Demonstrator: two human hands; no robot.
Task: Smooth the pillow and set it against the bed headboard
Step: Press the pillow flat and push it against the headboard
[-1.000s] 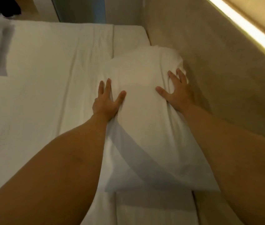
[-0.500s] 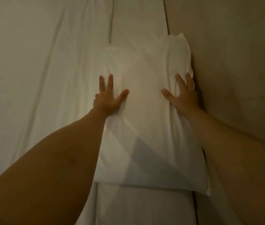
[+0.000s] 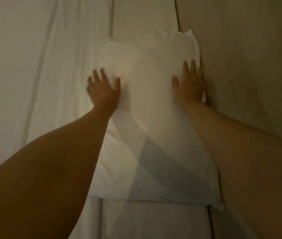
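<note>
On the pillow [image 3: 147, 118], blurred fingers [image 3: 193, 68].

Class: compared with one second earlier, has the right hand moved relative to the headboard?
Yes. The right hand has slid across the pillow toward the headboard, now right beside it.

Bedroom: white-sheeted bed [image 3: 33, 83], pillow [image 3: 154, 118], padded headboard [image 3: 249, 66].

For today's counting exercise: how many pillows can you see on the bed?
1. The pillow lies on the bed's right side against the headboard, under the left hand and right hand. Others may be out of frame.
</note>
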